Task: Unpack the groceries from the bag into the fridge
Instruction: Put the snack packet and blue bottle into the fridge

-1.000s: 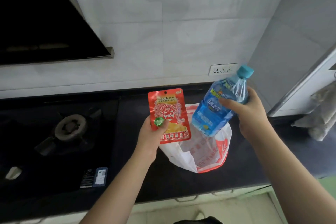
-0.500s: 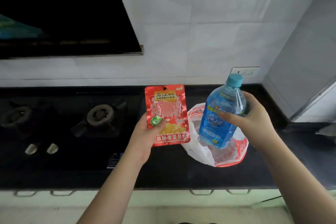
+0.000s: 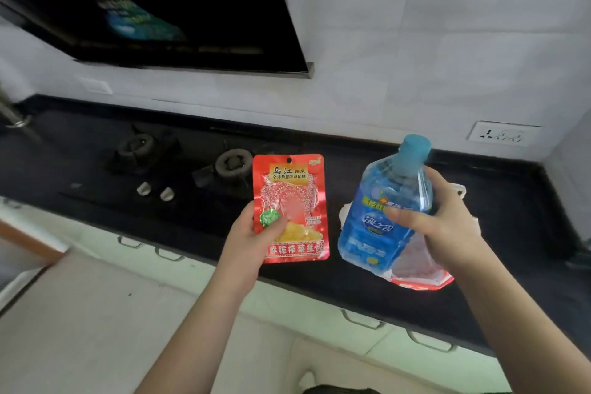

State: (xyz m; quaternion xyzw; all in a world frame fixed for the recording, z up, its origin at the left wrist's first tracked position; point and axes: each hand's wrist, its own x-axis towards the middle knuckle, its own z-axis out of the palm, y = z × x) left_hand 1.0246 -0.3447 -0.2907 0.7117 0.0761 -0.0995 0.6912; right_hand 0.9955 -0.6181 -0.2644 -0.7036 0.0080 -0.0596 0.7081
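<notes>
Red foil snack pouch (image 3: 290,208) was held upright in the left hand (image 3: 248,241), thumb pressed on its front beside a small green wrapped sweet (image 3: 269,218), arm reaching fwd over the tabletop (image 3: 499,272) edge. Right hand (image 3: 447,227) was clamped round 1 blue water bottle (image 3: 385,201), cap up, tilted slightly, w/ fingers across the label. Both hands were raised, apart. 1 white-and-red plastic bag (image 3: 422,275) lay on the tabletop just behind and below the bottle. Counted: 1 pouch, 1 bottle, 1 bag, 2 hob burners (image 3: 233,163).
</notes>
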